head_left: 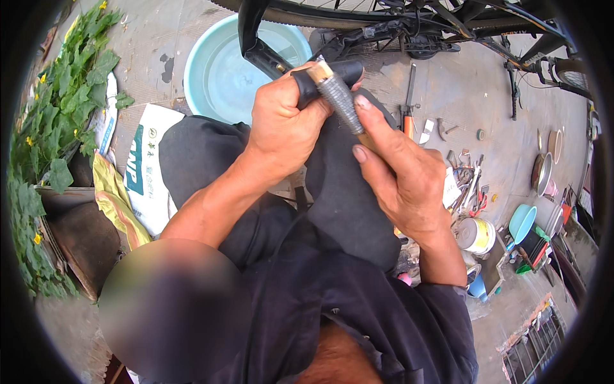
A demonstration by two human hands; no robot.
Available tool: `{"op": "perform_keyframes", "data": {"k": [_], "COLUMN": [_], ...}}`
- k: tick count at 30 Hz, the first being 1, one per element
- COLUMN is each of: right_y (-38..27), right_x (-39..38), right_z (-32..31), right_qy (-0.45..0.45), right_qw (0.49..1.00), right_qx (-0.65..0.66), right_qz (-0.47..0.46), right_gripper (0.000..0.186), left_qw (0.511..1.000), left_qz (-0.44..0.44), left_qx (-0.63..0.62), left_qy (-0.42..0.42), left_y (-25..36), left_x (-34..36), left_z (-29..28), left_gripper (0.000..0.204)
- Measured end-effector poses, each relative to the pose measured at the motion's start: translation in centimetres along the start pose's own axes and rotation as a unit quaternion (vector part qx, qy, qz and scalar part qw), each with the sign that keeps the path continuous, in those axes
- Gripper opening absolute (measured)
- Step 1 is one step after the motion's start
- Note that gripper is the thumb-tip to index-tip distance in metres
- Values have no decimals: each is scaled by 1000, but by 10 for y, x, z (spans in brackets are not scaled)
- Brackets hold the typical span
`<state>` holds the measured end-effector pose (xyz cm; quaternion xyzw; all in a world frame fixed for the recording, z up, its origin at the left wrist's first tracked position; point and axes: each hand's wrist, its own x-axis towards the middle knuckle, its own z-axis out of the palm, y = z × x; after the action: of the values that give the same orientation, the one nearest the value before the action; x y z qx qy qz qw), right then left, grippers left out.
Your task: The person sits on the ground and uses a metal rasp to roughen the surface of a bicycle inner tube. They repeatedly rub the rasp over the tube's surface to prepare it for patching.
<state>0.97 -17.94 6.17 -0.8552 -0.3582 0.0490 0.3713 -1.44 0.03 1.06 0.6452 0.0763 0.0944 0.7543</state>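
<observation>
While the left hand (pixel 284 118) curls its fingers closed around a black rubber tube (pixel 256 50), the right hand (pixel 409 179) has index finger and thumb clamped on a ridged tool (pixel 340 99), a stick with a rough silver-grey sleeve and a pale, wood-like far end. The tool slants from far left to near right: its near part lies between the right index finger and thumb, and its far end crosses over the tube just right of the left fingers, though whether it presses on the rubber I cannot tell. The right hand's other fingers are bent in toward the palm and partly hidden. The tube hangs down from beside the bicycle (pixel 409 32) at the far side, enters the left fist, and shows again as a short black stretch behind the tool. Both hands are above the person's dark trousers (pixel 348 211). Beyond the left hand, a light-blue basin (pixel 203 70) with water in it stands on the floor (pixel 460 83), and a white sack (pixel 153 166) lies to the left. Right of the right hand are a long tool with an orange grip (pixel 407 121), a jumble of hand tools (pixel 470 179) and a white bucket (pixel 478 235).
</observation>
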Motion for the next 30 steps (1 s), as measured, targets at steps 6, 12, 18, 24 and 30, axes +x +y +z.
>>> {"op": "perform_keyframes", "data": {"k": [6, 12, 18, 24, 30], "right_y": [3, 17, 9, -2, -15], "right_x": [3, 12, -4, 0, 8], "right_z": [-6, 7, -9, 16, 27], "right_qy": [66, 20, 80, 101, 103], "right_qw": [996, 996, 992, 978, 984], "right_qx": [32, -40, 52, 152, 124], "right_qz": [59, -78, 85, 100, 71], "right_gripper": [50, 61, 48, 49, 49], "left_qw": [998, 998, 997, 1000, 1000], "left_qz": [15, -51, -31, 4, 3], "left_qx": [43, -23, -73, 15, -12], "left_qy": [-43, -29, 3, 15, 27], "left_y": [5, 7, 4, 5, -4], "left_x": [1, 2, 0, -1, 0], "left_z": [-3, -3, 5, 9, 9], "left_gripper": [24, 28, 24, 23, 19]}}
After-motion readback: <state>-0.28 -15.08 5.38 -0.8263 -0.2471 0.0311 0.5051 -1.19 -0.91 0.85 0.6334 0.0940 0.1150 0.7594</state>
